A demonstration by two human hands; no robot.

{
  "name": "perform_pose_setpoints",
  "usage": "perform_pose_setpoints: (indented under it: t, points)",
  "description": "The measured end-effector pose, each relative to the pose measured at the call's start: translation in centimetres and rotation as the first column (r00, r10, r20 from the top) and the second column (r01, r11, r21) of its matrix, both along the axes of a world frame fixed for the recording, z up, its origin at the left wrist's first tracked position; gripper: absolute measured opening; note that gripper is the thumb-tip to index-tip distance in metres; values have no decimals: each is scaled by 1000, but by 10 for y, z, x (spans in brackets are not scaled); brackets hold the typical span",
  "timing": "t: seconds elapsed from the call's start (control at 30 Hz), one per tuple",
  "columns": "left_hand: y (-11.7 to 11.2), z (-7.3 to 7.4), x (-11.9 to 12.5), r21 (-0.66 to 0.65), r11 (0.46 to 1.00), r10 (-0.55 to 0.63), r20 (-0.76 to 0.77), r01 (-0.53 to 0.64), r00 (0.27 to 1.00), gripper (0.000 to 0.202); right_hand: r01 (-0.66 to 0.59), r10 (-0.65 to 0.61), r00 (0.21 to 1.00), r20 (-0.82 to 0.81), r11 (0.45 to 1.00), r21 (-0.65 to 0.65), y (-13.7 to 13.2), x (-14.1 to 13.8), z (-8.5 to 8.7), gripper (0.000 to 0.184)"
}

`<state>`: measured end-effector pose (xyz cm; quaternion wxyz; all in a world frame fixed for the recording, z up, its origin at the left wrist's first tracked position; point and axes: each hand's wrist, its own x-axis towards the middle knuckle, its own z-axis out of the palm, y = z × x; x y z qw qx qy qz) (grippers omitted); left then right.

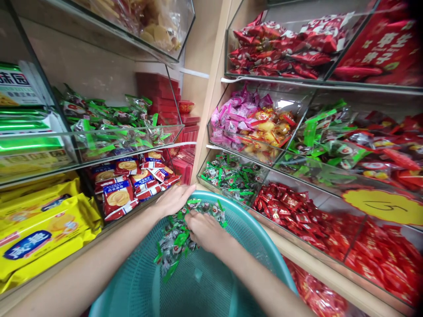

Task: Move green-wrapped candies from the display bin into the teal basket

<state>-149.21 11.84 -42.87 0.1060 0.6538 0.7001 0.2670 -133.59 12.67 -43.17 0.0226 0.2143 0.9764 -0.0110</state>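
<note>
Over a teal plastic basket (264, 246), both my hands gather a heap of small sweets in clear and green wrappers (175, 246). My left hand (173, 199) curls round the far side of the heap, fingers bent over the sweets. My right hand (205, 231) presses on the near side, fingers closed into the pile. Some sweets hang down from between the hands into the basket. A clear bin of the same green-wrapped sweets (234, 176) stands just beyond the basket's rim.
Clear shelf bins surround me: red sweets (291, 207), pink and yellow sweets (254, 123), green packs (112, 127) on the left, red-and-blue biscuit packs (132, 180), yellow packets (39, 220). A yellow price tag (383, 204) sticks on the right bin.
</note>
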Motion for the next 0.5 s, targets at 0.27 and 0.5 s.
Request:
perform_pose_setpoints:
  t: [0.27, 0.5]
  points:
    - [0, 1, 1, 4, 1000, 3, -22, -3, 1000, 64, 34, -34, 999, -30, 999, 9, -8, -8, -4, 26]
    - [1, 1, 1, 23, 999, -41, 5, 41, 999, 63, -16, -15, 988, -153, 980, -199, 7, 5, 5, 23]
